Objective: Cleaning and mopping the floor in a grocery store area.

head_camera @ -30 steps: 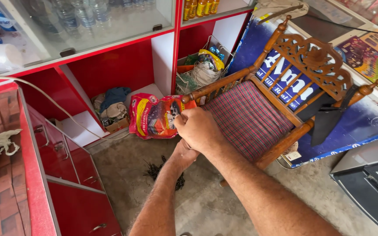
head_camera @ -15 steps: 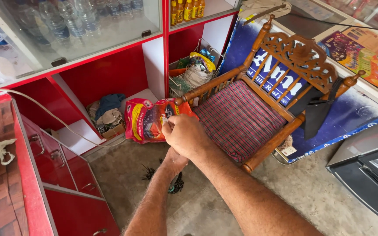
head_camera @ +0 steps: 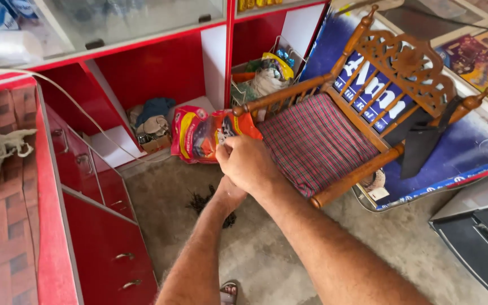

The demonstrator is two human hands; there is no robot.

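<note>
Left to right: red cabinet (head_camera: 52, 226); my left hand (head_camera: 230, 192), mostly hidden beneath the right, so I cannot tell its grip; the red-and-orange snack packet (head_camera: 199, 133), held up before the open shelf; my right hand (head_camera: 249, 164), fingers pinching the packet's top edge, seemingly to steady it; the wooden chair (head_camera: 368, 107).
</note>
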